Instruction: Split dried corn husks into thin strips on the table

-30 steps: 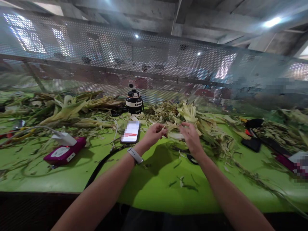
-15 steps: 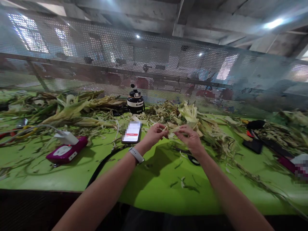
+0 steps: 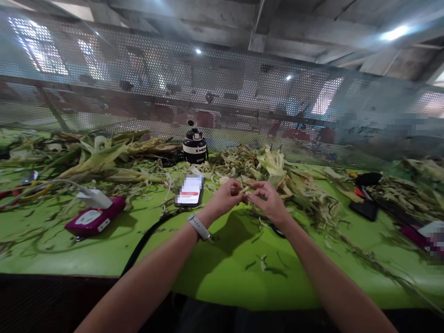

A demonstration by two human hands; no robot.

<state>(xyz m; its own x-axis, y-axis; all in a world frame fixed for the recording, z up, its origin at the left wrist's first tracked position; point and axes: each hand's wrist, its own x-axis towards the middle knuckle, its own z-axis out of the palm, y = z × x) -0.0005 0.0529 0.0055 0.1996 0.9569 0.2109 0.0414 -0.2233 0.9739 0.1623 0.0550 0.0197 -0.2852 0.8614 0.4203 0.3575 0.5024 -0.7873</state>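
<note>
My left hand (image 3: 226, 197) and my right hand (image 3: 268, 201) meet above the green table (image 3: 215, 263), fingertips pinched together on a thin pale strip of corn husk (image 3: 247, 190). A white watch (image 3: 199, 227) sits on my left wrist. Just behind the hands lies a heap of pale corn husks (image 3: 277, 173). A phone (image 3: 190, 190) with a lit screen lies to the left of my left hand.
A magenta device (image 3: 93, 218) with a white plug and cable lies at the left. A black cable (image 3: 145, 240) crosses the table's front. A black-and-white bottle (image 3: 194, 147) stands at the back before a perforated metal screen (image 3: 222, 88). More husks pile at the left (image 3: 97, 159) and right (image 3: 398, 189).
My hands have drawn closer together and a little towards me, from apart on a wider husk piece to fingertips pinched at one spot.
</note>
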